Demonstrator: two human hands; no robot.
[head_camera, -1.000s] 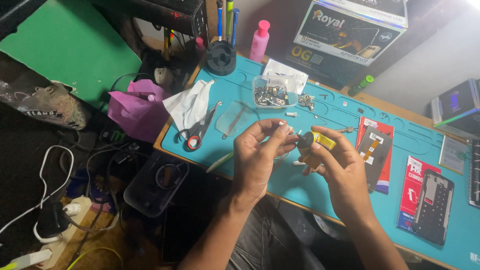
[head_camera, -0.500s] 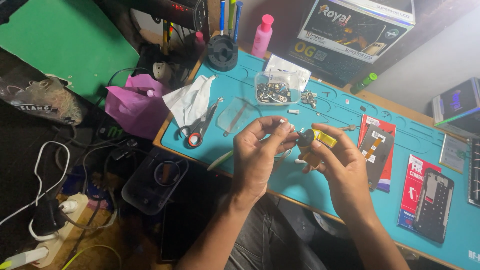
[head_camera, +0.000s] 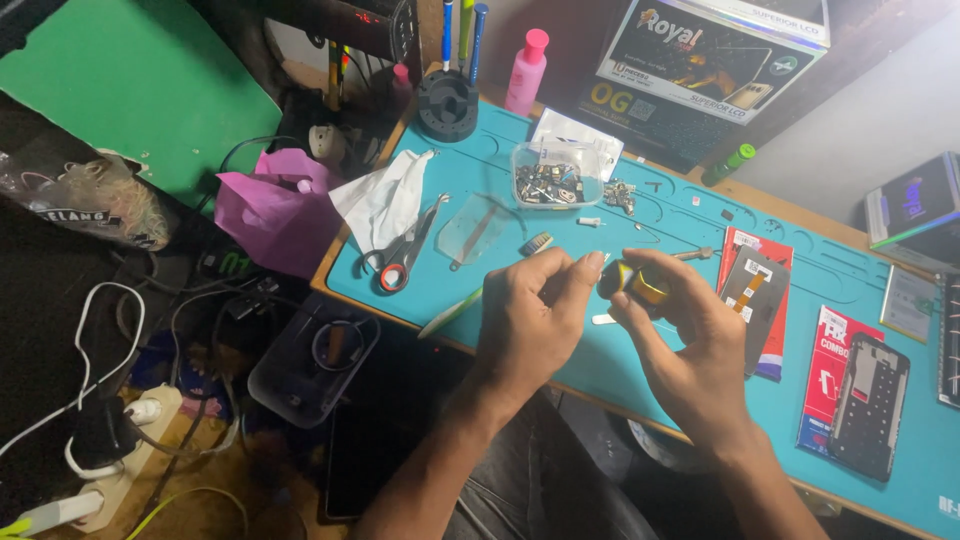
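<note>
Small yellow-and-black tool (head_camera: 634, 283) is held above the blue work mat (head_camera: 690, 215), raised off the surface near the front edge, probably so both hands can work on it close to the eyes. Right hand (head_camera: 690, 345) is wrapped around it, thumb and fingers closed on the body; a thin metal tip sticks out toward the upper right. Left hand (head_camera: 530, 315) sits just beside it, fingertips pinched together next to the tool's black end; cannot tell whether they hold a small part, too tiny to see.

Around it on the mat: clear tray of small metal parts (head_camera: 548, 180) pushed to the back, within reach but out of the working zone. Scissors (head_camera: 402, 255) and white tissue (head_camera: 385, 200) parked at the left edge. Phone screen (head_camera: 752, 292) lies on a red package just right of the hands, phone frame (head_camera: 868, 405) farther right. Pink bottle (head_camera: 526, 58) and black tool stand (head_camera: 447, 100) at the far edge.
</note>
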